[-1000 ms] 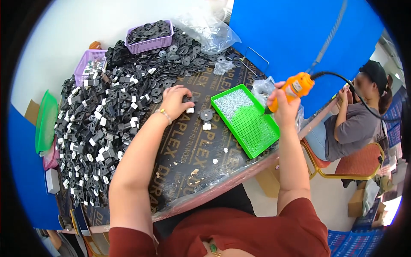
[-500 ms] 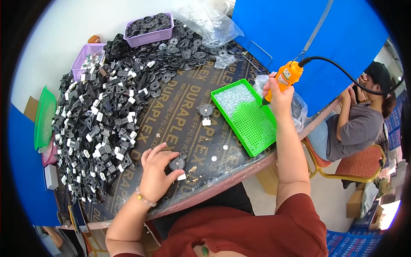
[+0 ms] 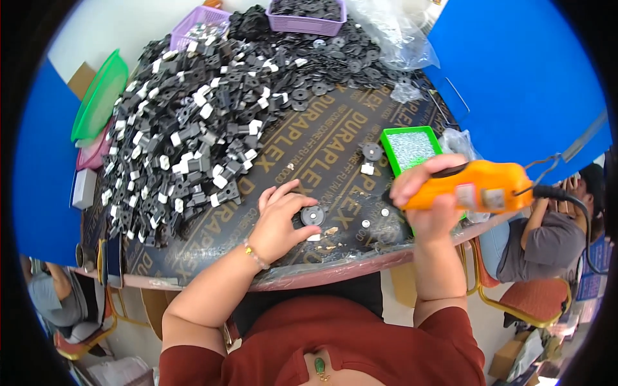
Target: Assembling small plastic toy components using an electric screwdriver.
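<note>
My left hand (image 3: 280, 222) steadies a round black disc (image 3: 313, 215) on the dark tabletop, thumb and forefinger curled around its rim. A small white block (image 3: 313, 237) juts out on its near side. My right hand (image 3: 430, 209) grips an orange electric screwdriver (image 3: 492, 186), tilted nearly level, with a cable and hanging spring at its rear end. The tip is hard to make out beside the fingers. Partly behind this hand lies a green tray (image 3: 385, 143) holding small silvery pieces, likely screws. Left of the tray rests a similar disc (image 3: 372, 152) with a white block (image 3: 367, 168).
A big heap of black-and-white parts (image 3: 187, 138) covers the left. Loose black discs (image 3: 360, 61) spread behind, near a purple basket (image 3: 306, 26). Small white round pieces (image 3: 365, 224) lie between my hands. Blue panels (image 3: 515, 83) flank the table; a person (image 3: 547, 235) sits at right.
My right hand has drawn the screwdriver from over the tray toward me and leftward, tipping it closer to level. My left hand stays at the disc. The whole view has shifted.
</note>
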Tool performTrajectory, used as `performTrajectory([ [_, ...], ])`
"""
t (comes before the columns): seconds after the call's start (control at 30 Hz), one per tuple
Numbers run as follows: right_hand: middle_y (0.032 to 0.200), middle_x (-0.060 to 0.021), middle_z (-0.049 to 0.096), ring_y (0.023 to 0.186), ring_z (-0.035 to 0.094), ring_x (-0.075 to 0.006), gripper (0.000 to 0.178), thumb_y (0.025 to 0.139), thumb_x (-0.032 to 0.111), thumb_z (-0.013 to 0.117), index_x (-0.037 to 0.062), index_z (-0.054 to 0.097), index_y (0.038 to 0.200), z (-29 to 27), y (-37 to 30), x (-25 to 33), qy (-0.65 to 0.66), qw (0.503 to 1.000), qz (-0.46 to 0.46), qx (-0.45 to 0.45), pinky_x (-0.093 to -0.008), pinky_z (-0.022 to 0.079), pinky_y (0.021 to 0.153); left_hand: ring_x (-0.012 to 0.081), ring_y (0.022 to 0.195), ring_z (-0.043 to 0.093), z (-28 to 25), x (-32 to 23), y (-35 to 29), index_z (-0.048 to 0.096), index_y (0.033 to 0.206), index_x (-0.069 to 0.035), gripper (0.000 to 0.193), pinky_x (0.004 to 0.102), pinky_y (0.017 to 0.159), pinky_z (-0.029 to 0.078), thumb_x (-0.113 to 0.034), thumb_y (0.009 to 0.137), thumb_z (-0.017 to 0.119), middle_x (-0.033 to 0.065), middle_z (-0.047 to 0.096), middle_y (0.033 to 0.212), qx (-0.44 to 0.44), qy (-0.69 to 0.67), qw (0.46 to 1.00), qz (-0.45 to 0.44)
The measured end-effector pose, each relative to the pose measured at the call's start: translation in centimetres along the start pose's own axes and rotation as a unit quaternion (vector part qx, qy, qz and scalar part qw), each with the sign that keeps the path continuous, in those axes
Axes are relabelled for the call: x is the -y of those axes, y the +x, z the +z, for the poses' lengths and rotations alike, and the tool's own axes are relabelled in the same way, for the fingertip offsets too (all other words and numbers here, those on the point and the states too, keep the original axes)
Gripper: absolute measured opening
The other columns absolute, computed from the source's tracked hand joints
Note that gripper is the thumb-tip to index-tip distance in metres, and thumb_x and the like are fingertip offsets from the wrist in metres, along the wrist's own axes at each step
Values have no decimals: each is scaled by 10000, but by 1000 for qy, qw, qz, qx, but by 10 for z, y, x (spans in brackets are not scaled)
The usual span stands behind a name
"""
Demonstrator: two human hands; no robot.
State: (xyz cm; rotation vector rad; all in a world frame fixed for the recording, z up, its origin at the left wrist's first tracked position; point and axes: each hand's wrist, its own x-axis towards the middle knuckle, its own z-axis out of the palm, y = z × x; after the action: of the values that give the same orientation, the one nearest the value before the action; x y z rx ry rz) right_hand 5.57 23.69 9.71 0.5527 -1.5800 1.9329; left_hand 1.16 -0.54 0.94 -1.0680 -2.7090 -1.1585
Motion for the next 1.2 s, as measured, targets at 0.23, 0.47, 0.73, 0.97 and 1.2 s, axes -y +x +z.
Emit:
performTrajectory([
  [0.23,811,-93,605,692,599,-135,369,863,105,709,-9,480,1129,51,-6,-51,135,983,42,114,-250,512,603,289,1331,413,1,3,1,659,1105,-123,470,487,1092,207,-270,690,820,63,652,1071,1,-17,1000,-4],
  [0.47,783,-107,609,643,592,-142,350,877,125,689,4,483,1133,55,-5,-57,126,983,92,98,-256,508,573,291,1326,415,1,5,-1,661,1086,-118,468,478,1075,225,-260,673,827,59,654,1043,-7,-32,999,-2],
  [0.73,780,-109,613,641,598,-146,364,846,138,723,3,491,1092,54,-6,-59,139,979,118,87,-263,514,571,295,1313,427,1,5,-2,660,1081,-109,476,470,1058,242,-261,663,831,60,648,1038,-15,-36,999,1],
  [0.97,734,-102,594,592,587,-174,384,849,277,741,46,464,981,65,-7,-56,75,979,159,106,-302,504,549,287,1294,452,3,5,-1,657,1080,-103,479,464,1047,254,-256,662,834,62,640,1032,-18,-34,999,1],
  [1.2,687,-100,584,549,574,-188,484,859,384,718,18,490,1078,46,-1,-52,94,982,134,95,-304,494,525,277,1298,459,4,3,1,666,1064,-112,450,459,1029,263,-250,667,828,58,637,990,-31,-31,999,18],
])
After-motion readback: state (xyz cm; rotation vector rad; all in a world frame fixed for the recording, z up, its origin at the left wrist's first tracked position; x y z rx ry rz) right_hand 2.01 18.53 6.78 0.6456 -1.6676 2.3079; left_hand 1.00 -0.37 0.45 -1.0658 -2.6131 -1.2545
